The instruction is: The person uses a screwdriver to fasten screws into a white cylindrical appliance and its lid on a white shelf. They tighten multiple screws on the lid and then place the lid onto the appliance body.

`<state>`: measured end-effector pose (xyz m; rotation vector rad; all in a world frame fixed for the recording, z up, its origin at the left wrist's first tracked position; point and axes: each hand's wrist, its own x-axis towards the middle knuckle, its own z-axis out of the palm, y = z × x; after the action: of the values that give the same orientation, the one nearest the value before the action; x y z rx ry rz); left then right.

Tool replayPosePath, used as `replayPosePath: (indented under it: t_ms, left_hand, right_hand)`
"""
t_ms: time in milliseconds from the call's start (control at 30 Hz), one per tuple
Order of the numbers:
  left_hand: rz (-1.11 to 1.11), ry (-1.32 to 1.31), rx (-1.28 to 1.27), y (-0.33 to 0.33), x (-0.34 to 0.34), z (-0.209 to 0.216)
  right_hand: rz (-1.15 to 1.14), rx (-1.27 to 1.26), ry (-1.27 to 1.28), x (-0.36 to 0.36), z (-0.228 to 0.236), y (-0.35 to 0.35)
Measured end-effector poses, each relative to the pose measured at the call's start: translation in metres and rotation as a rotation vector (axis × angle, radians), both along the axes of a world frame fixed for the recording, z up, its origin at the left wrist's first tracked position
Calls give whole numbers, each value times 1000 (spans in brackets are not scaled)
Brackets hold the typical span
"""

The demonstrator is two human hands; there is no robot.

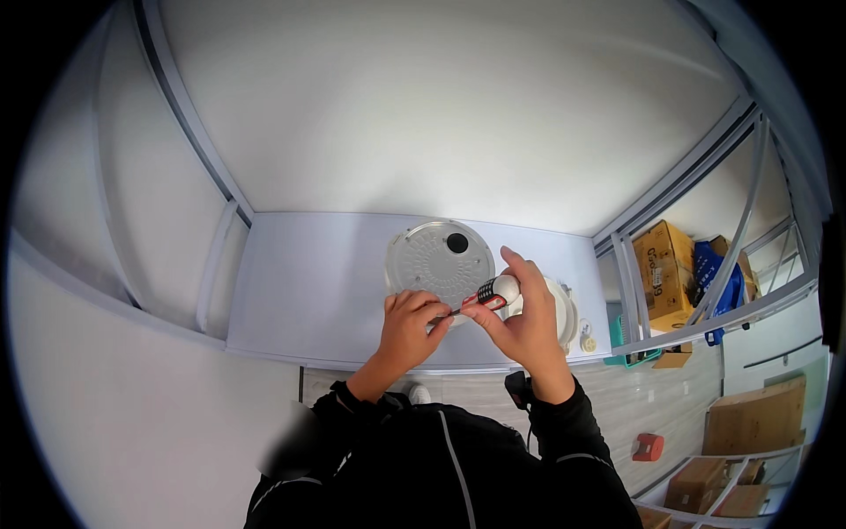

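A round, silvery metal plate [436,264] with a ring pattern and a black disc [457,242] near its far edge lies on the white table. My right hand [529,328] grips a screwdriver [490,296] with a red, black and white handle, tilted so its thin dark shaft points left. At the plate's near edge, my left hand [408,328] has its fingers closed by the tip of the shaft. Whatever those fingertips pinch is too small to make out. Partly hidden behind my right hand is a round white part [564,313].
Small pale round pieces [588,342] sit near the table's right end. The table [300,291] is framed by metal bars and a pale back wall. Beyond the right bars are cardboard boxes [663,275], a blue bag [718,286], a teal basket [641,357] and a red stool [648,447].
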<state>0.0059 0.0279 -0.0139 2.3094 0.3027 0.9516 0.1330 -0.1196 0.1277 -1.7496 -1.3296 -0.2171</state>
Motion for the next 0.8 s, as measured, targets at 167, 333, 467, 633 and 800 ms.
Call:
replayPosePath:
  t_ms: [167, 333, 467, 633, 800]
  left_hand:
    - [-8, 8, -6, 0, 0, 3]
    - [-7, -3, 1, 0, -1, 5]
    - [-26, 5, 4, 2, -2, 5]
    - [-94, -52, -18, 11, -11, 10]
    - [3, -158, -115, 38, -25, 10]
  right_hand:
    - [-35, 45, -130, 1, -4, 1]
    - [-79, 208, -148, 1, -2, 3]
    - [-76, 340, -120, 6, -3, -1]
    - [19, 275, 78, 13, -15, -14]
    - [26, -1, 274, 11, -46, -15]
